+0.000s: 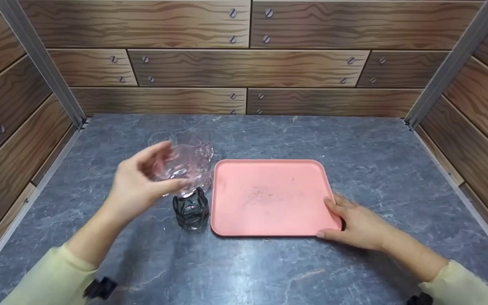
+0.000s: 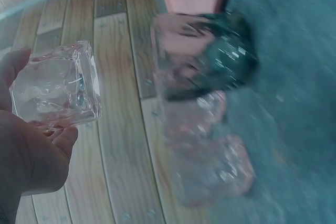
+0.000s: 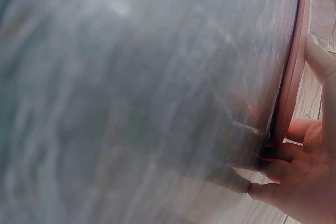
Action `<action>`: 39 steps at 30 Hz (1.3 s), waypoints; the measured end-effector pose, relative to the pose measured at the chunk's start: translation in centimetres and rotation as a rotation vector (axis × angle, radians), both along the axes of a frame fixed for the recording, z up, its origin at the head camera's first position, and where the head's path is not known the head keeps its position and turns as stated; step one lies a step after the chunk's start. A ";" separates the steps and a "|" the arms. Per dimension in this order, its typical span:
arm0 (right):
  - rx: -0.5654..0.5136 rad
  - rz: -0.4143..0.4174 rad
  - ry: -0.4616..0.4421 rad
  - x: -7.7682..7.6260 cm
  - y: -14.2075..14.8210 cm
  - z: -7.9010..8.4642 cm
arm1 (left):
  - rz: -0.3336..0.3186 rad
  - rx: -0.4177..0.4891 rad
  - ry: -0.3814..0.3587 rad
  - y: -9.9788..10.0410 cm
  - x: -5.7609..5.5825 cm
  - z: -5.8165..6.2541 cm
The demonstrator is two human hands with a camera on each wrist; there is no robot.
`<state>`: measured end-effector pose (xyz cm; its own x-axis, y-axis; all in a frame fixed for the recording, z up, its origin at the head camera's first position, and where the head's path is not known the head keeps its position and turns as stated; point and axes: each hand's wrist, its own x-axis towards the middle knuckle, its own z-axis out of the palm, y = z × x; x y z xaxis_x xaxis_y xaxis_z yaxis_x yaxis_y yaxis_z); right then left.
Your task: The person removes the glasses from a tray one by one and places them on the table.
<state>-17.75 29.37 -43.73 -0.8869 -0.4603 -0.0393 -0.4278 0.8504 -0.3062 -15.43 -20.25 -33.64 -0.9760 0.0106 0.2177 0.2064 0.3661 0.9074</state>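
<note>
Between the thumb and fingers of my left hand (image 1: 136, 180) is a clear square glass (image 2: 58, 85), held above the table in the head view. Just below that hand a dark grey wavy glass (image 1: 191, 210) stands on the table, close to the left edge of a pink tray (image 1: 269, 199). Behind the grey glass are more clear, pinkish glasses (image 1: 203, 149), partly hidden by the hand and the held glass. My right hand (image 1: 360, 224) grips the tray at its front right corner, thumb at the near edge and fingers over and around the right rim.
The tray lies flat and bears only small dark marks. Under everything is a grey marbled tabletop (image 1: 244, 271). Wood-patterned panels (image 1: 244, 67) wall in the back and both sides, with metal posts (image 1: 451, 63) at the rear corners.
</note>
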 end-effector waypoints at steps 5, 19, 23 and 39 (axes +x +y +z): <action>0.001 -0.003 -0.005 0.0 0.0 0.0 | 0.047 -0.043 -0.023 -2.2 1.0 -1.2; 0.003 -0.005 -0.005 0.1 0.0 0.0 | 0.091 -0.106 -0.112 -5.8 1.9 -5.4; 0.004 -0.003 -0.005 0.0 0.0 -0.1 | 0.077 -0.094 -0.145 -6.1 1.9 -6.6; 0.011 -0.004 -0.011 0.0 -0.1 0.0 | 0.073 -0.072 -0.211 -6.4 1.7 -9.4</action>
<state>-17.72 29.31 -43.68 -0.8884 -0.4559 -0.0544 -0.4207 0.8557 -0.3015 -13.76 -26.69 -43.01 -0.9985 -0.0530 0.0103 -0.0140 0.4387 0.8985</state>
